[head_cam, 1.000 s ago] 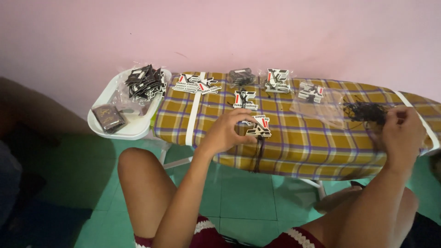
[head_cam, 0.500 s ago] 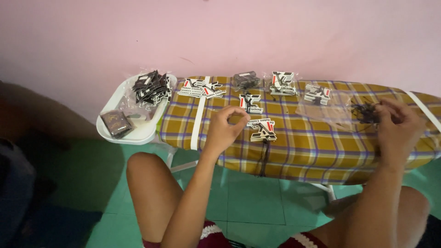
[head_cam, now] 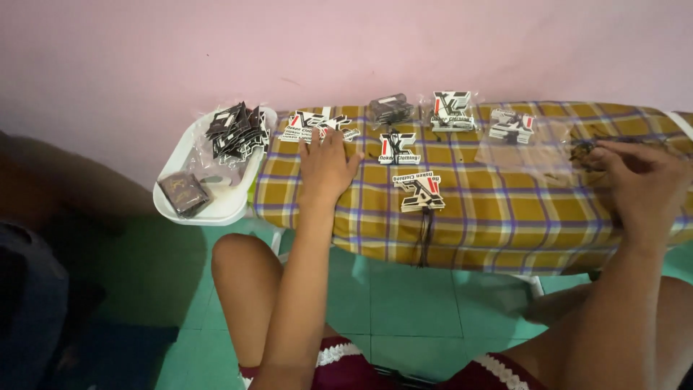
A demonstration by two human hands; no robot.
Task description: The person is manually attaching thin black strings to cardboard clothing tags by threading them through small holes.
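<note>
Fingers of left hand [head_cam: 326, 167] lying flat, spread, touching tag stack [head_cam: 317, 127] at far-left board [head_cam: 462, 217] end; right hand [head_cam: 639, 180] pinching black strings [head_cam: 586, 150], well apart.

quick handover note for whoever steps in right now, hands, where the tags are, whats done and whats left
Left hand: open, palm down on the checked board, fingertips at the tag pile near its left end.
Right hand: fingers curled at a dark string bundle on a clear bag; grip unclear.
Tags: one strung tag lies mid-board, its string over the front edge; another tag lies behind it; bagged tags sit along the wall side; loose heap in the white tray.
Done: one tag strung. Left: the piles appear unstrung.
</note>
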